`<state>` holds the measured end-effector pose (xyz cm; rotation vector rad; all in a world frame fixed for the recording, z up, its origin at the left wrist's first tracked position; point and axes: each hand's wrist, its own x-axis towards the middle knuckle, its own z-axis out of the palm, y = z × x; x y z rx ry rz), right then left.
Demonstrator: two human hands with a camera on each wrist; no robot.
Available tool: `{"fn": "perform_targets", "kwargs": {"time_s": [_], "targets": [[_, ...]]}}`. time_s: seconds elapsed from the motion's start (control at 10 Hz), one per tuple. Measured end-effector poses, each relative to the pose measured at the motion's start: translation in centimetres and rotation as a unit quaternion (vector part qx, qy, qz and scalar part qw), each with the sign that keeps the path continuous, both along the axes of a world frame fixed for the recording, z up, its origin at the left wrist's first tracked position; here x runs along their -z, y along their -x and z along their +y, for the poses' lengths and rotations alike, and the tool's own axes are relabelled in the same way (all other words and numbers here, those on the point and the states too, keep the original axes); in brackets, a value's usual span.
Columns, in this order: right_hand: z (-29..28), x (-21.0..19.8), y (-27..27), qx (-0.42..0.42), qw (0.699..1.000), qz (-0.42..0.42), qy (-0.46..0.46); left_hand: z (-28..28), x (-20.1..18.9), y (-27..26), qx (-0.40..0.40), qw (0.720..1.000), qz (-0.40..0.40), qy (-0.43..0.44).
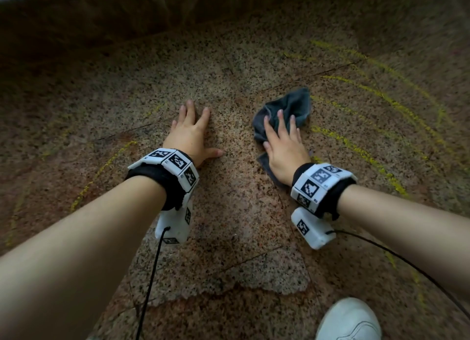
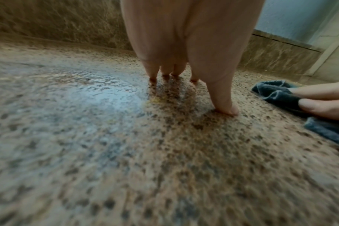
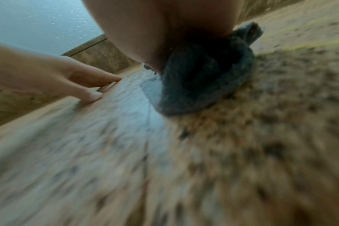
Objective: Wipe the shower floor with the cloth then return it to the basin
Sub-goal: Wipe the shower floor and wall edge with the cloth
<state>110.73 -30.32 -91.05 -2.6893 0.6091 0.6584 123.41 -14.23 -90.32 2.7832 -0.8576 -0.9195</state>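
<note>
A crumpled dark grey-blue cloth (image 1: 292,110) lies on the speckled granite shower floor (image 1: 236,212). My right hand (image 1: 282,141) presses flat on the cloth with straight, spread fingers. From the left wrist view the cloth (image 2: 277,94) shows at the right under those fingers. The right wrist view is blurred, with the cloth (image 3: 199,85) bunched under my palm. My left hand (image 1: 193,133) rests flat on the bare floor, fingers spread, about a hand's width left of the cloth. No basin is in view.
Yellow smeared streaks (image 1: 361,151) arc over the floor right of the cloth, and more streaks (image 1: 101,171) run at the left. A brown marble wall base (image 1: 101,21) borders the far side. My white shoe (image 1: 348,319) stands at the lower right. A wet sheen (image 2: 99,97) lies left of my left hand.
</note>
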Motion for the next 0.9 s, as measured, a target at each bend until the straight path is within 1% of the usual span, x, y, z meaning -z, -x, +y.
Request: {"fn": "perform_targets", "kwargs": {"time_s": [0.1,0.3,0.4,0.5,0.6,0.7,0.9], "targets": [[1.1,0.1,1.6,-0.014,1.0,0.01,-0.005,0.0,0.0,0.0,0.001,1.0,0.001,-0.002],[-0.3,0.1,1.2,-0.028,1.0,0.005,0.008,0.0,0.0,0.0,0.002,1.0,-0.002,-0.004],[-1.7,0.2,0.1,-0.012,1.0,0.002,0.027,0.0,-0.1,0.0,0.003,1.0,-0.001,-0.005],[-3.4,0.2,-1.1,0.03,0.999,0.003,0.033,0.0,-0.1,0.0,0.002,1.0,0.001,-0.005],[-4.1,0.0,-1.7,0.056,0.998,0.009,0.023,0.0,-0.1,0.1,0.001,1.0,0.001,-0.005],[-3.8,-0.1,-1.5,0.058,0.998,0.004,0.022,0.0,-0.1,0.0,0.0,1.0,0.002,-0.005],[-1.8,-0.4,1.5,0.035,0.999,0.022,0.003,0.0,-0.1,0.0,0.003,1.0,0.004,-0.008]]}}
